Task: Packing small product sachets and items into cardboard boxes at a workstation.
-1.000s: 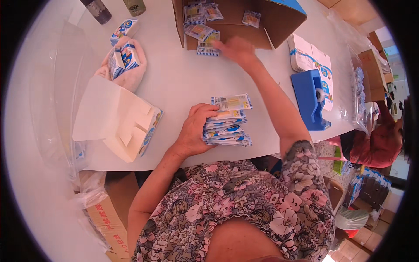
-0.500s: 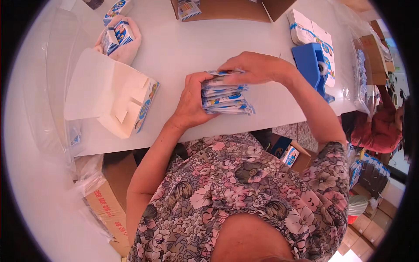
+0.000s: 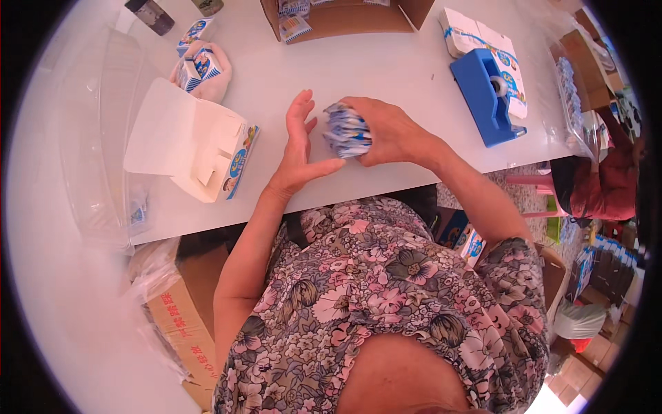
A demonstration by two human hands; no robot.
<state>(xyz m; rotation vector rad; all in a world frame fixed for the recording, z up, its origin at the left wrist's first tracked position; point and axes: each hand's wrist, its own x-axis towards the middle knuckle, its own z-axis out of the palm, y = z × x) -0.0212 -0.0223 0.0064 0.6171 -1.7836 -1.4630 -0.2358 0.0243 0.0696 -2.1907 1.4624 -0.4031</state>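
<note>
A stack of blue-and-white flat sachets is gripped mid-table; an opened white carton lies left — a brown cardboard box far.

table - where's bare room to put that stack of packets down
Bare table lies between the brown carton and the hands, and from the right hand to the blue tape dispenser. Crowded at left: open white box, pouch.

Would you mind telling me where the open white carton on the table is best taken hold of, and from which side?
Grip the open white carton by its printed side walls, coming from above and the person's left: the flaps stand open, so the lid gives no firm hold.
</note>
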